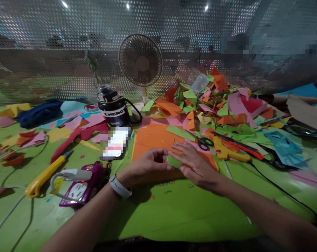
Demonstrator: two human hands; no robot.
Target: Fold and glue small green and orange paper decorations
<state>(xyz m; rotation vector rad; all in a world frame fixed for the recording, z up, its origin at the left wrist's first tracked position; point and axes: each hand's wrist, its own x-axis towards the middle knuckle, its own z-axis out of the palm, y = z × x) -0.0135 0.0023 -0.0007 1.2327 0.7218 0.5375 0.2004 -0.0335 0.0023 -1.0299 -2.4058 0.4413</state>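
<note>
A small piece of green paper (174, 161) is between my two hands, above a stack of orange paper sheets (153, 138). My left hand (150, 163) is closed, its curled fingers and thumb gripping the green piece's left side. At the other side, my right hand (194, 164) has its fingers stretched out and apart, the fingertips touching the green piece. Part of the piece is hidden by the fingers. Black-handled scissors (205, 143) lie just beyond my right hand, beside a strip of green paper (182, 133).
Yellow glue gun (230, 152) and red-and-black cutter (242, 147) lie right, cord trailing. Left are a phone (115, 143), purple power strip (82, 185) and yellow-handled soldering-iron-like tool (47, 175). Behind stand a dark bottle (112, 108), fan (141, 60) and heaped paper scraps (200, 105).
</note>
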